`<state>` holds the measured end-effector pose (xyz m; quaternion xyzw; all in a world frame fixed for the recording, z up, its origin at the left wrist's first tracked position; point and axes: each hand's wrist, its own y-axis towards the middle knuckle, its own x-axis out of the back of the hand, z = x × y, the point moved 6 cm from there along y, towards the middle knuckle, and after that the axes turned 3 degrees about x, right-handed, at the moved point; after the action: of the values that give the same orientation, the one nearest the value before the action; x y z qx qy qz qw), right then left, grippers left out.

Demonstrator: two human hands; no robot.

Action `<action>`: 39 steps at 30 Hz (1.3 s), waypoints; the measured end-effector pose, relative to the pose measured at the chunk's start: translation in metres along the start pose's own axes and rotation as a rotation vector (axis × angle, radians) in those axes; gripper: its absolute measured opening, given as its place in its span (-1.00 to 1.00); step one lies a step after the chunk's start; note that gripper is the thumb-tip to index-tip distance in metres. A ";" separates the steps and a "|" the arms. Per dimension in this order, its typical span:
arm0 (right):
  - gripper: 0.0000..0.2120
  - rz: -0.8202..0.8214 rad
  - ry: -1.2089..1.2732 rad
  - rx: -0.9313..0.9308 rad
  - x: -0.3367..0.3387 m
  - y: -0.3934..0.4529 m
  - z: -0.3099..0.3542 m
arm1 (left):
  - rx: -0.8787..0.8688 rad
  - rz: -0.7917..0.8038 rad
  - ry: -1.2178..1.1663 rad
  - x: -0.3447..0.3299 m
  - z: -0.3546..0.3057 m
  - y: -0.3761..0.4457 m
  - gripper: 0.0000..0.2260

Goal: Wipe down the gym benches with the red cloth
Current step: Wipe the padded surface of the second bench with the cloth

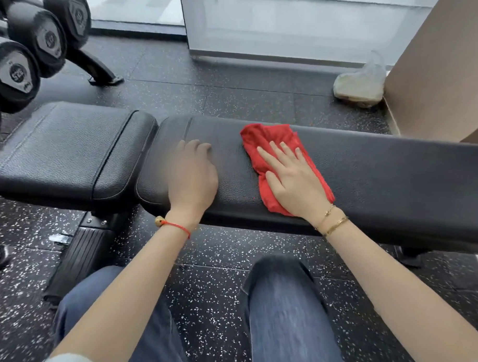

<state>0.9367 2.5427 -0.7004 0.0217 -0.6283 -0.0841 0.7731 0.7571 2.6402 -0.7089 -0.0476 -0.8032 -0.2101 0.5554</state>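
A black padded gym bench lies across the view, with a long back pad (381, 175) on the right and a shorter seat pad (65, 150) on the left. The red cloth (263, 139) lies spread on the long pad. My right hand (292, 177) presses flat on the cloth with straight, spread fingers. My left hand (194, 176) rests on the bare pad just left of the cloth, blurred, its fingers bent at the tips and holding nothing.
A rack of black dumbbells (34, 46) stands at the far left, its foot (103, 76) on the speckled rubber floor. A filled plastic bag (360, 85) sits by a brown wall at the back right. My knees are below the bench edge.
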 end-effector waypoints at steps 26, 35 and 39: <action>-0.46 -0.007 -0.060 -0.116 0.021 -0.005 -0.079 | 0.159 -0.098 -0.056 -0.007 -0.049 -0.008 -0.65; -0.47 -0.006 0.008 -0.054 0.026 -0.058 -0.086 | 0.126 -0.094 -0.054 -0.010 -0.047 -0.009 -0.65; -0.47 -0.049 -0.031 -0.229 0.038 -0.065 -0.134 | 0.109 -0.093 -0.056 -0.013 -0.046 -0.009 -0.64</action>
<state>1.0680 2.4626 -0.7008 -0.0528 -0.6259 -0.1745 0.7583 0.7991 2.6161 -0.7098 0.0144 -0.8300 -0.1904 0.5241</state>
